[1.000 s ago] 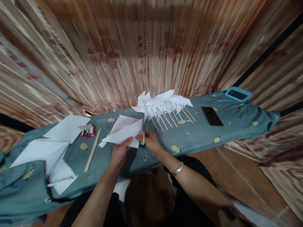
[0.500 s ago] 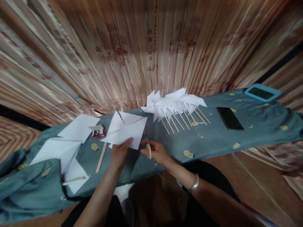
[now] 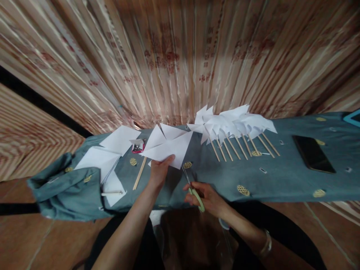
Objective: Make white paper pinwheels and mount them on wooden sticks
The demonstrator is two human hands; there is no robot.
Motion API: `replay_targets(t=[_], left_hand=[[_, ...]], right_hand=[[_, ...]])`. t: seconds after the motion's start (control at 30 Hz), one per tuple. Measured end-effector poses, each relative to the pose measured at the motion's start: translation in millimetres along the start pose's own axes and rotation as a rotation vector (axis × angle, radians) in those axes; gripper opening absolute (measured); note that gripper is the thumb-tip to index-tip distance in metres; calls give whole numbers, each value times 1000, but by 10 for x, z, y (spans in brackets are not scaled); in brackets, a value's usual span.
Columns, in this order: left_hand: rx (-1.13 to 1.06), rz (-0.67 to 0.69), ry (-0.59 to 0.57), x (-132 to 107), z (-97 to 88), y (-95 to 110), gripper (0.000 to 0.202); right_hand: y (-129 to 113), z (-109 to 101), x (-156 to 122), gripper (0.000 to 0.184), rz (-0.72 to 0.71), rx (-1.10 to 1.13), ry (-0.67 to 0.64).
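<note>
A white paper square (image 3: 168,144) with slits cut in from its corners is pinched in my left hand (image 3: 161,168), thumb on top, raised over the cloth. My right hand (image 3: 206,197) grips a pair of scissors (image 3: 197,197) by light green handles, blades pointing up toward the paper's lower right corner. A small gap seems to lie between blade tips and paper. To the right of the paper lies a row of several white paper pinwheels (image 3: 230,123) on wooden sticks, overlapping one another. Left of it sits a small red box (image 3: 137,146) holding shiny metal pins.
White paper sheets (image 3: 97,161) lie at the left, partly under bunched cloth. Loose wooden sticks (image 3: 140,174) rest near my left hand. A black phone (image 3: 313,153) and a blue-framed device (image 3: 353,118) lie right on the green cloth (image 3: 270,187). A striped curtain (image 3: 180,67) hangs behind.
The camera view has swung left, so things appear further right. My right hand has drawn the scissors down and away from the paper, and the blades now show. My left hand still holds the paper.
</note>
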State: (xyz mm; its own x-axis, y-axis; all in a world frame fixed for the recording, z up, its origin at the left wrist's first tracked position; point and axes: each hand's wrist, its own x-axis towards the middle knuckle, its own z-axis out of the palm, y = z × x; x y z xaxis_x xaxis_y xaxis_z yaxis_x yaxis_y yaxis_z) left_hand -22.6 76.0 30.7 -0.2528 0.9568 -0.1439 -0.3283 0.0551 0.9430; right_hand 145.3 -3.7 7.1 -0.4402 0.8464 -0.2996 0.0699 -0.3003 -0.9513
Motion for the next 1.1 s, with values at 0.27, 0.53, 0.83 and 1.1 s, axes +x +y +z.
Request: replay_targets(t=[0.27,0.53,0.83,1.1], left_hand=[[-54,-20,-26,-20,79,-8,33],[-63,-35,9,-13,77,46,35],[-88,-13,-7,-44,92,82,41],[-80,-39,-35,-71,101,-22,33]], right_hand=[[-68,-12,6,52,38,91,-44],[-160,-26,-69,51,80,87,-188],[-105,-23,-19,53,58,136,-85],[-112,-19,32,52,76,156,-35]])
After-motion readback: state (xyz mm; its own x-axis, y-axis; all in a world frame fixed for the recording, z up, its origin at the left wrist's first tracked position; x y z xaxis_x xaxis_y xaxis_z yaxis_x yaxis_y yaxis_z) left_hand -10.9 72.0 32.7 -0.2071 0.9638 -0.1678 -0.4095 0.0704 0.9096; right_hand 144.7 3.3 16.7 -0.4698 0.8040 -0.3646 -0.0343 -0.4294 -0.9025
